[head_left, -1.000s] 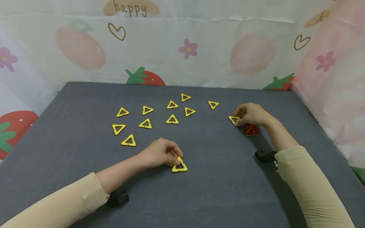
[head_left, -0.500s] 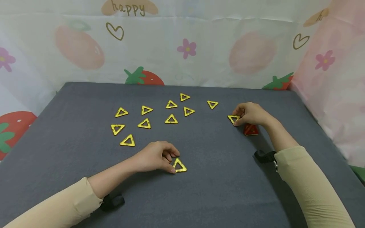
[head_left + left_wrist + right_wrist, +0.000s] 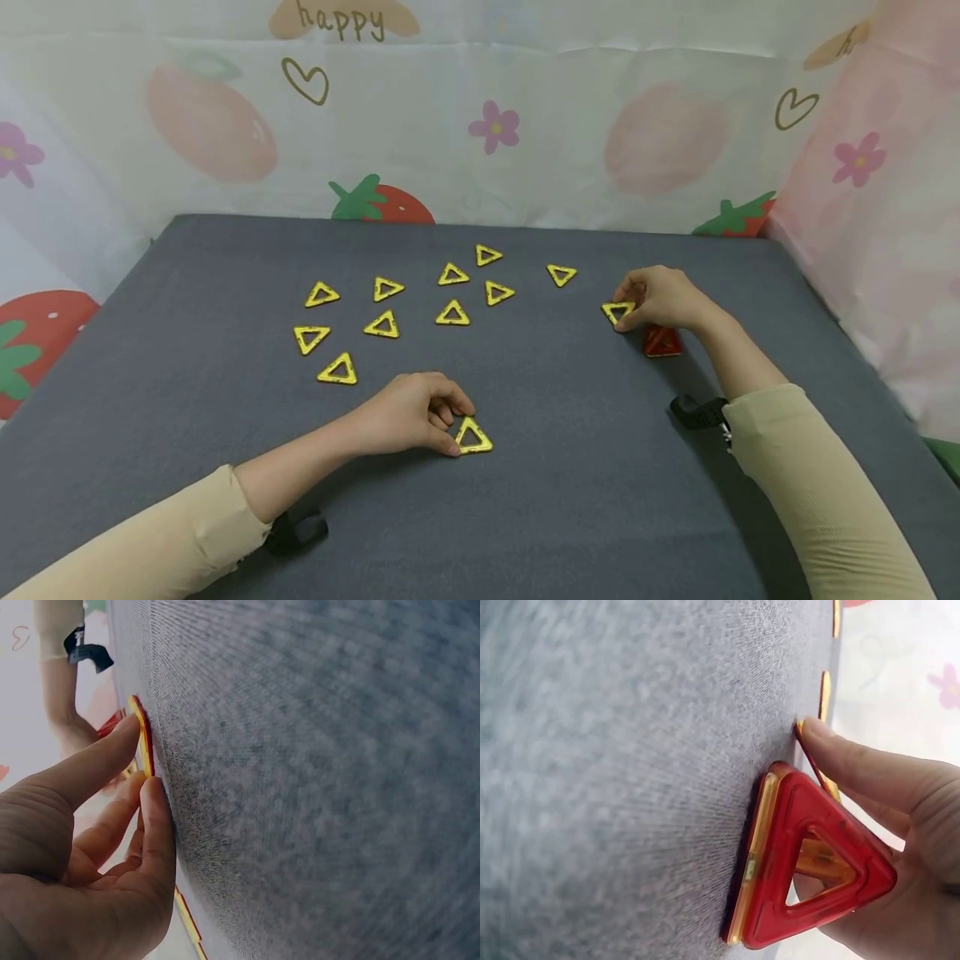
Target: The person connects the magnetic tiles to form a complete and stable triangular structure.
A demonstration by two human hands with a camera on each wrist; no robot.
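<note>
A person's left hand (image 3: pixel 416 414) pinches a yellow open-centred triangular tile (image 3: pixel 481 437) on the near part of a grey-covered table (image 3: pixel 562 500). The right hand (image 3: pixel 663 297) grips a second yellow tile (image 3: pixel 618 307) farther off — just beside a standing red triangular piece (image 3: pixel 663 347), which partly hides that hand in the right wrist view. Ten loose yellow triangles (image 3: pixel 453 322) lie beyond — before a strawberry-print backdrop (image 3: pixel 555 133).

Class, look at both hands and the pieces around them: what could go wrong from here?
The right hand might bump the red piece close beside it while handling the rightmost yellow triangle. The left hand has only a fingertip grip on the nearest yellow triangle, so that thin piece could slip.
</note>
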